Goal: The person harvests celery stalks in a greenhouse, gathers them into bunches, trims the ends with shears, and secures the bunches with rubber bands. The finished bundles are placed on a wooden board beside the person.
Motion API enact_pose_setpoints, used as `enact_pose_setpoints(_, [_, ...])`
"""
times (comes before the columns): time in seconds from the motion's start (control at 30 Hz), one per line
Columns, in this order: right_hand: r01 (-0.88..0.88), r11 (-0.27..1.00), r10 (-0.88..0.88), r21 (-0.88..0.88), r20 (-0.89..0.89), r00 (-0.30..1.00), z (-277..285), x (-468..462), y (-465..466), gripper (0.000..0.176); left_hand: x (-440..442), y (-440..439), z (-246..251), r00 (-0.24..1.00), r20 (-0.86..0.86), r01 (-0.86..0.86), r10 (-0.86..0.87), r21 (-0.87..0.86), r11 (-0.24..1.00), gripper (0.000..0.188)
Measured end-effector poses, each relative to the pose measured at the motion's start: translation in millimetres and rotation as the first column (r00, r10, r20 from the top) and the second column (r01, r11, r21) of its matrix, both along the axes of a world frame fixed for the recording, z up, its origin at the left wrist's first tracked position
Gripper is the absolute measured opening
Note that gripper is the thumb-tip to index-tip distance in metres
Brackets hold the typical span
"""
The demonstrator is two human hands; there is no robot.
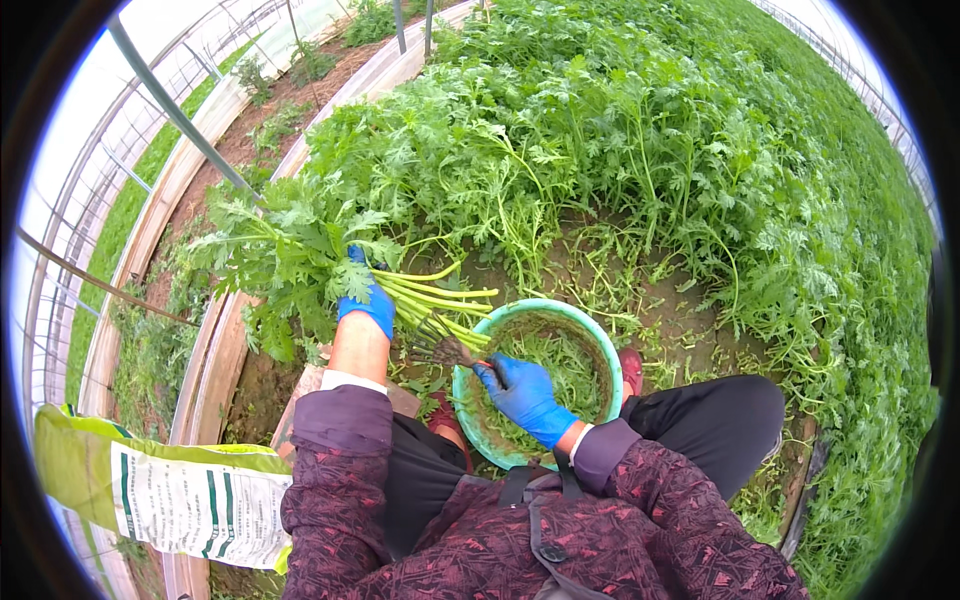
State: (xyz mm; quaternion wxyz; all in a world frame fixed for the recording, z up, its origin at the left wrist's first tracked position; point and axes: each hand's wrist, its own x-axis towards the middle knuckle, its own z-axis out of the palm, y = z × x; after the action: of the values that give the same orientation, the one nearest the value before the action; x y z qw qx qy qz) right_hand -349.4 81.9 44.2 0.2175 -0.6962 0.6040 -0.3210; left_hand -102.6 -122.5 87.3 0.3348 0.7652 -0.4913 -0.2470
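Observation:
My left hand, in a blue glove, grips a bunch of leafy greens with lobed leaves, like garland chrysanthemum. Its pale cut stems point right, over the rim of a green plastic tub. In my blue-gloved right hand is the handle of a small hand rake with thin, dirty tines. The tines lie against or just below the stems; I cannot tell whether they touch. Leaf trimmings fill the bottom of the tub, which stands between my feet.
A dense bed of the same greens spreads ahead and right. Bare soil with scattered trimmings lies beyond the tub. To the left are wooden edging boards, a slanting metal pole and a printed yellow-green plastic sack.

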Motion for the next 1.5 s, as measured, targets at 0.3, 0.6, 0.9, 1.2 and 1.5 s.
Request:
enact_pose_setpoints(0.3, [0.207, 0.694, -0.116, 0.689, -0.178, 0.977, -69.8, -76.8, 19.3, 0.056, -4.9, 27.7, 44.1, 0.995, 0.094, -0.014, 0.010, 0.039, 0.999, 0.043])
enact_pose_setpoints(0.6, [0.075, 0.601, 0.250, 0.796, -0.276, 0.928, -64.0, -75.4, 29.2, 0.047, -33.1, 56.6, 75.7, 0.850, 0.512, 0.098, -0.127, 0.083, 0.992, 0.038])
enact_pose_setpoints(0.9, [-0.136, 0.953, 0.106, -0.272, -0.121, 0.987, 37.8, 16.3, -28.3, 0.035, -13.4, 35.0, 10.4, 0.748, 0.652, 0.196, -0.129, -0.031, 0.980, 0.041])
enact_pose_setpoints(1.2, [-0.113, 0.954, 0.155, -0.278, 0.133, 0.979, 10.0, 34.5, -57.9, 0.017, -22.3, 44.6, 20.0, 0.888, 0.413, 0.158, -0.204, 0.142, 0.977, 0.045])
enact_pose_setpoints(1.5, [0.059, 0.829, 0.156, 0.556, -0.333, 0.930, -47.3, -66.4, -27.0, 0.054, 70.9, -28.3, -76.8, 0.996, 0.011, 0.093, -0.094, -0.297, 0.950, 0.047])
